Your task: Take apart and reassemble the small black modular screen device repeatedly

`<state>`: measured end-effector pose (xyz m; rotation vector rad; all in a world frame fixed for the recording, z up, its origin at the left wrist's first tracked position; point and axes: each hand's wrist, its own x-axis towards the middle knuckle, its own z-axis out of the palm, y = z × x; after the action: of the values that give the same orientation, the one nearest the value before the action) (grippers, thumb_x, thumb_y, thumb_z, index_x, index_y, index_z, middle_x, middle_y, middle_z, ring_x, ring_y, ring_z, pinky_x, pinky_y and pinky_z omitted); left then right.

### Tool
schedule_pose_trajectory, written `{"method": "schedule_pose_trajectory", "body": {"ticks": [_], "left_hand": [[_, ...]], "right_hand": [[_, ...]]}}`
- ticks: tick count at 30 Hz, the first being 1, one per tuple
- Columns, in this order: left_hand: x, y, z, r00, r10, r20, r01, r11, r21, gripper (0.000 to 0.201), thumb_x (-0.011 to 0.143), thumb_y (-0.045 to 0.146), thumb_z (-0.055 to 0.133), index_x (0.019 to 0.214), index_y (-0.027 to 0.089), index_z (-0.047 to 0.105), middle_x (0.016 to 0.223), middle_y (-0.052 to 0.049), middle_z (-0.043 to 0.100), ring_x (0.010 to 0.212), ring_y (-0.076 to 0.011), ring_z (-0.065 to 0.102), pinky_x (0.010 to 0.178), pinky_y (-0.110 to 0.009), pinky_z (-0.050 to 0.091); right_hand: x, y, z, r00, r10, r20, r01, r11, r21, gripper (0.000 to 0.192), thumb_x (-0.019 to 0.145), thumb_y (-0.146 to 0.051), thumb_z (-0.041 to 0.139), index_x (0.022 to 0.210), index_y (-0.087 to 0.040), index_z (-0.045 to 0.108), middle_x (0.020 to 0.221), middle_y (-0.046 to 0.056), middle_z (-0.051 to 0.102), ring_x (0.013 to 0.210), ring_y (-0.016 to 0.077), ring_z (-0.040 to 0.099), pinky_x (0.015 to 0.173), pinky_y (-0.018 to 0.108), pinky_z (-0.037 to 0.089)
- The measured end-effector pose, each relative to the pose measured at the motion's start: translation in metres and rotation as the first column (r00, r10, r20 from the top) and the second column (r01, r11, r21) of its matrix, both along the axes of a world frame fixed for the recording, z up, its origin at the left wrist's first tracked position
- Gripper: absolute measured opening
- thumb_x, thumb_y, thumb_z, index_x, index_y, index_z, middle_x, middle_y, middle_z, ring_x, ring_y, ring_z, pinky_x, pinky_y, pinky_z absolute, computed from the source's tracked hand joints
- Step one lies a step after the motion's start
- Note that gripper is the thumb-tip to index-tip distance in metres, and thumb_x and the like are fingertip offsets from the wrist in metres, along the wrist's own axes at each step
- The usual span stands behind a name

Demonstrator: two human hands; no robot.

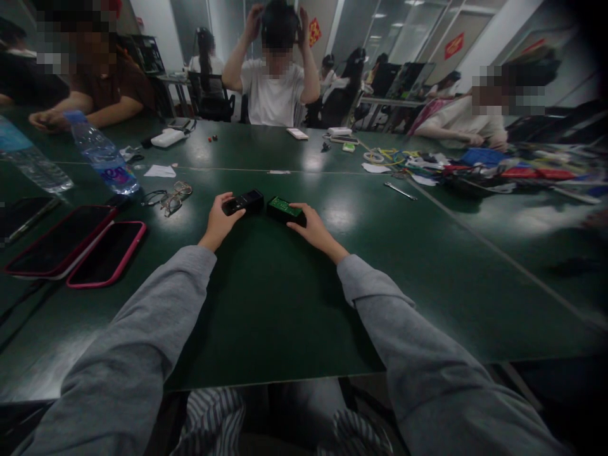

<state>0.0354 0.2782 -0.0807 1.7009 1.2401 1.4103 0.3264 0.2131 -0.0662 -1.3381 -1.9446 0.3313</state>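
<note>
Over the green table (285,304), my left hand (220,221) grips a small black device casing (250,199) by its left end, thumb on top and fingers along the far side. My right hand (317,229) holds a black housing with a green circuit board (284,206) facing up, fingers closed on its right end. A narrow gap separates the two pieces. Whether they rest on the tabletop or hang just above it, I cannot tell. The inner side of the left piece is hidden.
Left of my hands lie eyeglasses (175,199), a phone in a pink case (108,254), a larger red-cased device (61,244) and a water bottle (104,155). A wrench (400,190) and a heap of cables (475,168) are at right. Several people sit around.
</note>
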Motion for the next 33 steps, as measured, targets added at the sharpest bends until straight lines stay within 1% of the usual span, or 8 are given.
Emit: {"method": "schedule_pose_trajectory", "body": {"ticks": [3,5,7,11,18,22,26,33], "left_hand": [[-0.007,0.001,0.005,0.995,-0.094,0.035,0.097,0.992,-0.077,0.069,0.07,0.029,0.082,0.132,0.023,0.052,0.134,-0.013,0.062,0.129,-0.0282,0.058,0.112,-0.052,0.042],[-0.015,0.001,0.01,0.985,-0.163,0.048,0.168,0.978,-0.125,0.077,0.067,0.029,0.085,0.136,0.022,0.05,0.134,-0.014,0.063,0.127,-0.0291,0.06,0.113,-0.054,0.042],[-0.025,0.002,0.015,0.972,-0.225,0.074,0.234,0.957,-0.17,0.083,0.062,0.03,0.088,0.136,0.021,0.051,0.132,-0.014,0.065,0.125,-0.0299,0.062,0.113,-0.057,0.043],[-0.041,0.0,0.024,0.959,-0.27,0.083,0.282,0.927,-0.247,0.074,0.057,0.031,0.092,0.125,0.02,0.063,0.131,-0.014,0.067,0.124,-0.0302,0.063,0.115,-0.057,0.042],[-0.042,-0.004,0.031,0.896,-0.44,0.057,0.434,0.843,-0.318,0.07,0.056,0.028,0.091,0.122,0.022,0.068,0.132,-0.011,0.068,0.129,-0.0295,0.061,0.12,-0.058,0.035],[-0.041,-0.007,0.034,0.895,-0.442,0.055,0.435,0.84,-0.325,0.068,0.057,0.026,0.09,0.121,0.022,0.069,0.131,-0.011,0.068,0.128,-0.0291,0.061,0.119,-0.057,0.037],[-0.041,-0.009,0.035,0.897,-0.44,0.043,0.43,0.846,-0.316,0.066,0.059,0.028,0.09,0.121,0.023,0.069,0.13,-0.011,0.069,0.126,-0.0291,0.062,0.117,-0.059,0.038],[-0.034,-0.005,0.025,0.956,-0.294,-0.002,0.284,0.924,-0.257,0.068,0.063,0.041,0.088,0.126,0.022,0.067,0.128,-0.012,0.069,0.119,-0.0288,0.066,0.112,-0.055,0.045]], "right_hand": [[0.012,0.009,-0.005,0.986,-0.032,-0.161,0.024,0.998,-0.05,0.076,0.081,-0.028,0.072,0.146,-0.022,0.033,0.135,0.013,0.054,0.123,0.0284,0.057,0.107,0.051,0.046],[0.022,0.015,-0.007,0.973,-0.049,-0.224,0.024,0.993,-0.115,0.071,0.077,-0.029,0.076,0.138,-0.022,0.04,0.13,0.012,0.058,0.121,0.0288,0.059,0.105,0.051,0.047],[0.034,0.019,-0.006,0.96,-0.019,-0.278,-0.033,0.983,-0.18,0.063,0.073,-0.032,0.079,0.127,-0.022,0.048,0.126,0.011,0.061,0.121,0.029,0.059,0.105,0.052,0.048],[0.053,0.019,-0.001,0.915,0.071,-0.398,-0.177,0.955,-0.238,0.064,0.068,-0.032,0.083,0.122,-0.019,0.053,0.123,0.012,0.064,0.118,0.0272,0.062,0.109,0.051,0.045],[0.052,0.014,0.004,0.919,0.176,-0.354,-0.273,0.93,-0.247,0.064,0.07,-0.032,0.083,0.127,-0.023,0.057,0.128,0.009,0.064,0.122,0.0265,0.06,0.113,0.053,0.041],[0.05,0.011,0.008,0.943,0.184,-0.278,-0.257,0.932,-0.255,0.061,0.073,-0.033,0.082,0.129,-0.025,0.058,0.135,0.008,0.059,0.128,0.0265,0.056,0.116,0.054,0.038],[0.048,0.007,0.013,0.943,0.172,-0.284,-0.251,0.929,-0.272,0.06,0.073,-0.031,0.082,0.128,-0.026,0.058,0.135,0.007,0.06,0.128,0.027,0.056,0.115,0.054,0.039],[0.049,0.009,0.01,0.925,0.185,-0.333,-0.279,0.924,-0.26,0.062,0.071,-0.031,0.084,0.127,-0.024,0.058,0.132,0.008,0.061,0.126,0.0261,0.057,0.115,0.052,0.039]]}}
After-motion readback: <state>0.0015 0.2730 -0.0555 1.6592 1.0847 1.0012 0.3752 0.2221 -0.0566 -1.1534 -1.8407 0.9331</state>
